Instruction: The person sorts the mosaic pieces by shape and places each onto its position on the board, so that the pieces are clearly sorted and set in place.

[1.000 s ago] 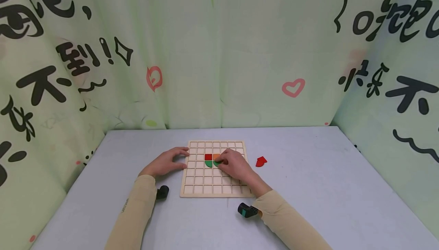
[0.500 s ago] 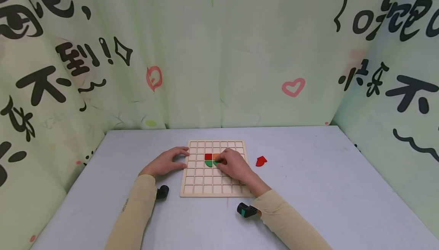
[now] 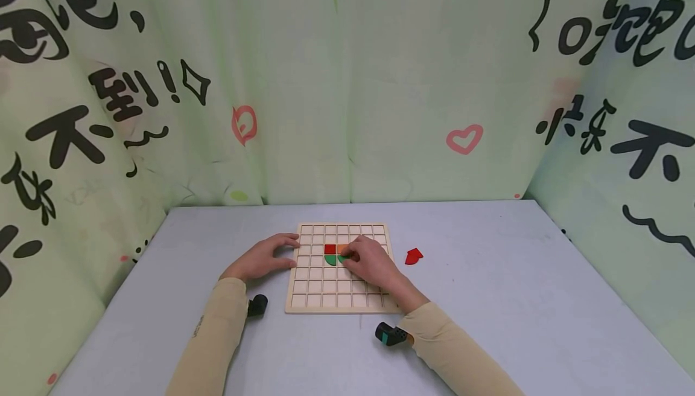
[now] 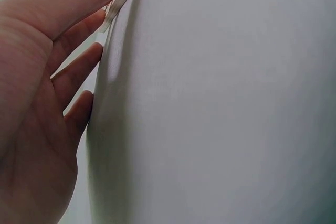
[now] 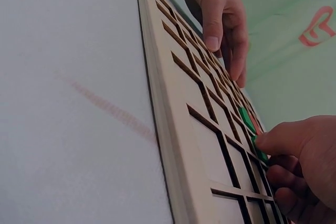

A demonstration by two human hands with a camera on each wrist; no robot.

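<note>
A square wooden grid board (image 3: 342, 310) lies on the table. In its upper middle cells sit a red square (image 3: 330, 249), an orange piece (image 3: 341, 248) partly covered by fingers, and a green quarter-round piece (image 3: 330, 260). My right hand (image 3: 374, 261) reaches over the board and pinches a second green piece (image 5: 260, 153) at its cell, beside the first; the thumb is on it in the right wrist view. My left hand (image 3: 266, 256) rests against the board's left edge, thumb and fingers spread and relaxed. The left wrist view shows its palm (image 4: 26, 93) and fingertips.
Loose red pieces (image 3: 413, 256) lie on the white table (image 3: 488, 275) to the right of the board. A printed curtain (image 3: 347, 82) encloses the table at the back and sides. Black wrist cameras (image 3: 391, 334) jut out from the sleeves above the table.
</note>
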